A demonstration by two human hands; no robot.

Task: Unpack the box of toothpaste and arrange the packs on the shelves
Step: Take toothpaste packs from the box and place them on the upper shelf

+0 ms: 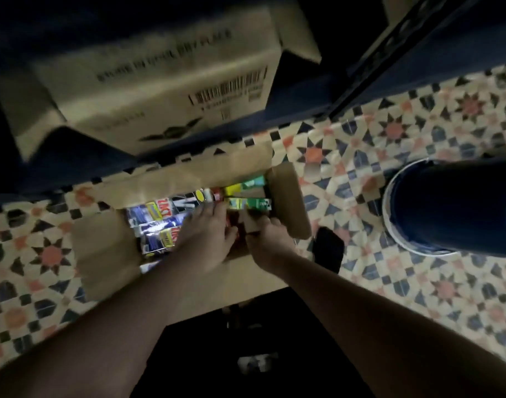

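An open cardboard box (pixel 108 254) sits on the tiled floor with its flaps spread. Inside lie blue-and-white toothpaste packs (pixel 157 225) on the left and green and yellow packs (pixel 248 203) at the far right. Both my hands are down inside the box. My left hand (pixel 208 237) lies over the middle, its fingertips on some red packs (pixel 236 225); blur hides whether it grips any. My right hand (pixel 270 239) is curled around a brown cardboard piece (pixel 251 222) standing among the packs.
A second cardboard box (pixel 159 81) rests on a dark low shelf (pixel 303 110) just behind the open one. A dark perforated shelf upright (pixel 389 53) runs at the upper right. A blue round container (pixel 447 208) stands on the floor at right, with a black object (pixel 329 248) beside the box.
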